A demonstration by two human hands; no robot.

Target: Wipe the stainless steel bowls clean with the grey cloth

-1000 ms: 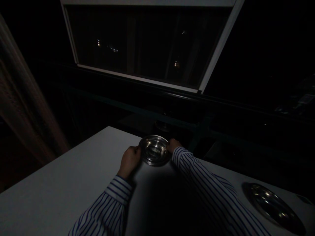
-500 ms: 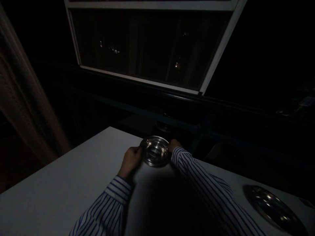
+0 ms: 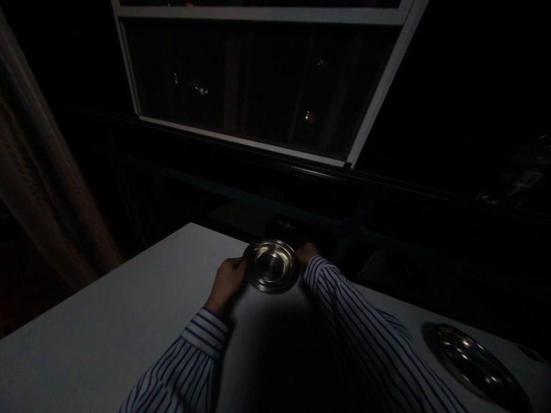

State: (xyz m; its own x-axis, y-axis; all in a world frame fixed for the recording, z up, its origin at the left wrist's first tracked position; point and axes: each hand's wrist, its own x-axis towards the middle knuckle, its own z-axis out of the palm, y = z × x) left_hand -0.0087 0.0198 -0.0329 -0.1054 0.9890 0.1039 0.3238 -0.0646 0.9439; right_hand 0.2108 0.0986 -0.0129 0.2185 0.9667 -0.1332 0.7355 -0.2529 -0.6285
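Observation:
A shiny round metal bowl (image 3: 272, 265) with a wide rim is at the far edge of the white table (image 3: 142, 304). My left hand (image 3: 228, 281) grips its rim on the left side, thumb on top and fingers curled. On the opposite side my right hand (image 3: 306, 252) holds the rim, its fingers partly hidden by the dim light. The bowl's inside faces up toward me and shows only reflections. I cannot tell whether its base touches the tabletop.
A shiny domed metal piece, like a lid (image 3: 477, 364), lies on the table at the right. Behind the table are a dark round object (image 3: 284, 223), a white-framed window (image 3: 241, 140) and, to the left, a curtain (image 3: 43, 172). The room is very dark.
The bowl and both hands stay almost in place. Reflections inside the bowl have shifted, as though it tilted slightly, and the view has moved a little.

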